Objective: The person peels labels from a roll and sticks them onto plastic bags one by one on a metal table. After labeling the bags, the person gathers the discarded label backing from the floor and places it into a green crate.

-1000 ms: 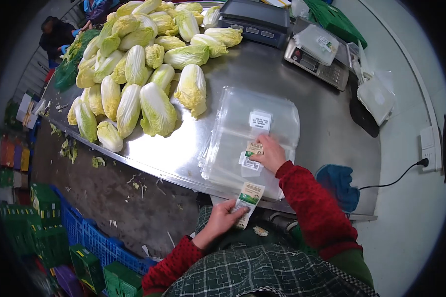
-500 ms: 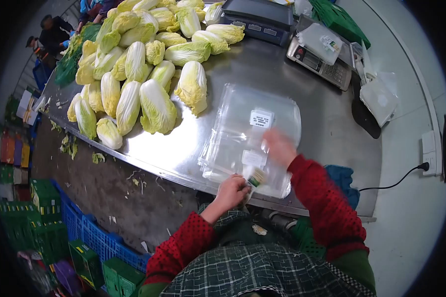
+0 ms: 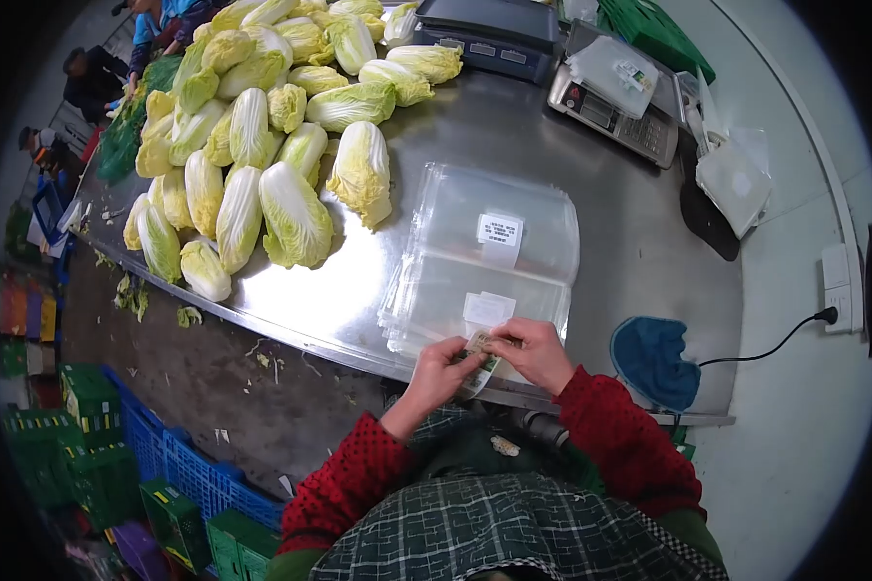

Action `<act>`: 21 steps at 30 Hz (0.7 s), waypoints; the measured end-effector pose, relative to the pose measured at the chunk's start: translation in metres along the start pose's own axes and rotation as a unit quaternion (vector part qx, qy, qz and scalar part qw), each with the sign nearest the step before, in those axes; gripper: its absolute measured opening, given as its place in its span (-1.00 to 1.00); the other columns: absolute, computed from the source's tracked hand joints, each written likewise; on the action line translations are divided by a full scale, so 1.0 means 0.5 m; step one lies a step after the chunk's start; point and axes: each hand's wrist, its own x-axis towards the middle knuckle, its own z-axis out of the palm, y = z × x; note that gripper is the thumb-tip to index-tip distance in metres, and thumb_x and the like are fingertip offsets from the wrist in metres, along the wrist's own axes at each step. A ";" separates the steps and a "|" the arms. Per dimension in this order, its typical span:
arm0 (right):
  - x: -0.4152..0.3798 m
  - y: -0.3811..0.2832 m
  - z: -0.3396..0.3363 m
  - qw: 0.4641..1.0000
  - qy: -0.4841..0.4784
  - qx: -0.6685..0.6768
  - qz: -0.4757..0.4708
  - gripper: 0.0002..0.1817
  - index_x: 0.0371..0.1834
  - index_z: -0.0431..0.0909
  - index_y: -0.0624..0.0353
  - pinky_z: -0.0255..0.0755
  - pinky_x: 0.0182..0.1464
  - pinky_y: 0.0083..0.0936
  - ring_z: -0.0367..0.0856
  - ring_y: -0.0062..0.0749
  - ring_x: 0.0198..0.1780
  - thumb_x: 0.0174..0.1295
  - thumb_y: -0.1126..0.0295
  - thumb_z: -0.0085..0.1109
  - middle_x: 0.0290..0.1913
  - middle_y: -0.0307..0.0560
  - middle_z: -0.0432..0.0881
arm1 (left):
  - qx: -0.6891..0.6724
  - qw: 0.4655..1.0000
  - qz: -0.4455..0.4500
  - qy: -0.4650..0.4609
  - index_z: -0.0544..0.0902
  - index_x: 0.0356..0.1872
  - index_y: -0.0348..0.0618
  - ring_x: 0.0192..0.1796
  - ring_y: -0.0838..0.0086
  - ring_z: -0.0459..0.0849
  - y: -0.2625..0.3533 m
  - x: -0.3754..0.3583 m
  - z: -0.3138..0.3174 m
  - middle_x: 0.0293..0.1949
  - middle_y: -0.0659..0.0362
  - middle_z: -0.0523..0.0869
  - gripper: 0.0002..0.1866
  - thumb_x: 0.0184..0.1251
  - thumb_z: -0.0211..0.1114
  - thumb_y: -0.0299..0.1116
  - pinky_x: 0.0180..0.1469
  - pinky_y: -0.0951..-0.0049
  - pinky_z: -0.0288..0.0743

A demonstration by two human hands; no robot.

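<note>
A small strip of printed labels point(image 3: 477, 376) is pinched between my two hands at the table's front edge. My left hand point(image 3: 440, 370) grips its left side, fingers closed. From the right, my right hand point(image 3: 531, 352) holds its upper end between thumb and fingers. Just beyond them lies a stack of clear plastic bags point(image 3: 538, 232). One white label with print point(image 3: 500, 229) shows on the upper part of the stack, and a paler label point(image 3: 489, 309) lies nearer my hands.
Napa cabbages point(image 3: 291, 213) are heaped at the left. Two scales point(image 3: 489, 29) point(image 3: 630, 116) stand at the back, one with bags on it. A blue cloth item point(image 3: 655, 362) lies right of my right hand. Green crates point(image 3: 174, 523) are on the floor; people point(image 3: 92, 82) work far left.
My right hand has come down from over the bag stack to meet my left hand at the label strip. The blue cloth item, partly hidden before, is now in full view.
</note>
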 end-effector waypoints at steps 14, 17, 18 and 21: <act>0.121 0.073 0.000 0.918 0.104 -0.378 -0.058 -0.58 -0.24 0.47 0.11 0.39 -0.12 -0.19 0.48 -0.08 -0.12 -0.14 0.25 0.44 -0.12 -0.06 0.49 | 0.055 0.998 0.004 -0.006 0.68 -0.19 -0.23 -0.40 0.50 0.60 -0.018 -0.125 -0.024 -0.43 0.11 0.67 -0.76 0.20 0.38 -0.31 -0.30 0.45 0.48; 0.060 0.113 0.031 0.930 -0.016 -0.337 -0.146 -0.63 -0.33 0.52 0.07 0.38 -0.17 -0.17 0.47 -0.08 -0.12 -0.20 0.26 0.46 -0.21 -0.04 0.50 | 0.052 0.997 0.019 -0.046 0.67 -0.22 -0.23 -0.37 0.38 0.62 0.005 -0.106 -0.029 -0.40 0.08 0.65 -0.76 0.16 0.39 -0.32 -0.26 0.41 0.48; 0.057 0.117 0.032 0.930 -0.019 -0.338 -0.145 -0.63 -0.33 0.52 0.07 0.38 -0.17 -0.17 0.47 -0.08 -0.12 -0.20 0.26 0.46 -0.21 -0.04 0.50 | 0.053 0.994 -0.004 -0.098 0.66 -0.24 -0.24 -0.36 0.32 0.62 0.017 -0.105 -0.025 -0.38 0.06 0.64 -0.76 0.14 0.40 -0.32 -0.25 0.39 0.48; 0.071 0.117 0.028 0.960 0.002 -0.265 -0.091 -0.83 -0.54 0.58 0.08 0.42 -0.20 -0.22 0.51 -0.10 -0.23 0.00 0.25 0.30 -0.46 -0.11 0.55 | 0.130 0.980 0.081 -0.128 0.64 -0.29 -0.25 -0.28 0.15 0.61 0.036 -0.077 -0.007 -0.32 0.00 0.64 -0.80 0.12 0.37 -0.36 -0.21 0.28 0.48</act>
